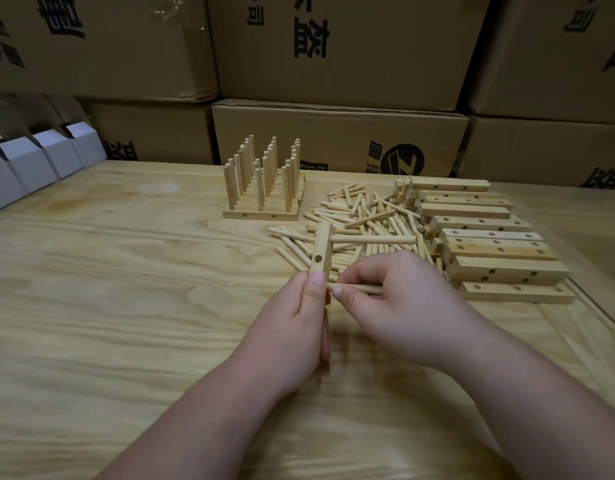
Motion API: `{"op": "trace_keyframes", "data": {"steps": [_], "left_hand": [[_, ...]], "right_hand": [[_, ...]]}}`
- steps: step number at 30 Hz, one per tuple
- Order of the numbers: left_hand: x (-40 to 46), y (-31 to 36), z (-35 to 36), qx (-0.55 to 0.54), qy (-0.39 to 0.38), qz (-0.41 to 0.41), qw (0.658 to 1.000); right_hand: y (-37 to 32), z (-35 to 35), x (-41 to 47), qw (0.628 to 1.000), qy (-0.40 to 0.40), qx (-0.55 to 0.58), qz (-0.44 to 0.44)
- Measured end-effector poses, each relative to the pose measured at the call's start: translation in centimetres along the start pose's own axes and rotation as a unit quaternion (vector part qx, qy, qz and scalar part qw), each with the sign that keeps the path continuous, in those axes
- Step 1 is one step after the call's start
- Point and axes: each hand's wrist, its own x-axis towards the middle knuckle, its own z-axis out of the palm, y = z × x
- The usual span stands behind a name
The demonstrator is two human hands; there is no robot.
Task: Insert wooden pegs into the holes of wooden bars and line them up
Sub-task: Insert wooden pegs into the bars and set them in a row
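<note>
My left hand [299, 327] grips the near end of a wooden bar [320, 251] that points away from me. One peg [375, 240] sticks out of the bar's far hole to the right, and the middle hole is empty. My right hand [392, 299] pinches a second peg [358, 289] lying sideways, its tip against the bar's side near my left thumb. A heap of loose pegs [365, 216] lies just behind my hands. Finished bars with upright pegs [264, 188] stand in a row at the back centre.
Several empty drilled bars [482, 233] are laid out at the right of the wooden table [126, 306]. Stacked cardboard cartons [337, 140] form a wall behind the table. Small white boxes [39, 157] sit at the back left.
</note>
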Motion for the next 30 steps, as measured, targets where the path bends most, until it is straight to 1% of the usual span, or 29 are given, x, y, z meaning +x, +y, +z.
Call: {"op": "trace_keyframes", "data": {"steps": [3,6,8,10,13,15,18,22,24,26,30], "left_hand": [[0.0,-0.2,0.4,0.001,0.020,0.005,1.000],[-0.1,-0.4,0.5,-0.023,0.040,-0.005,0.999],[-0.1,-0.3,0.3,-0.067,0.047,-0.014,0.997],[0.0,-0.2,0.1,-0.122,0.062,-0.037,0.990],[0.7,-0.4,-0.2,-0.211,0.111,-0.093,0.967],[1.1,-0.6,-0.5,-0.253,0.135,-0.116,0.951],[1.3,-0.7,-0.7,-0.273,0.143,-0.123,0.943],[1.0,-0.5,-0.4,-0.238,0.110,-0.096,0.960],[0.8,-0.3,-0.3,-0.211,0.083,-0.083,0.970],[0.6,-0.2,-0.2,-0.197,0.060,-0.076,0.976],[0.4,-0.2,-0.2,-0.192,0.049,-0.071,0.978]], "right_hand": [[0.1,0.3,0.1,1.000,0.014,0.021,0.003],[0.2,0.2,0.5,0.999,-0.003,0.040,0.002],[0.2,-0.6,0.7,0.997,-0.019,0.073,0.000],[0.3,-1.6,0.9,0.994,-0.017,0.108,0.005],[1.0,-2.9,1.2,0.983,0.037,0.172,0.053],[1.8,-3.6,1.5,0.985,0.072,0.133,0.083],[2.9,-3.7,1.8,0.991,0.086,0.007,0.103],[3.1,-1.3,1.6,0.990,0.056,-0.082,0.102],[3.2,0.3,1.5,0.982,0.044,-0.161,0.093],[3.4,1.2,1.5,0.972,0.045,-0.215,0.087],[3.5,1.7,1.5,0.966,0.055,-0.237,0.085]]}}
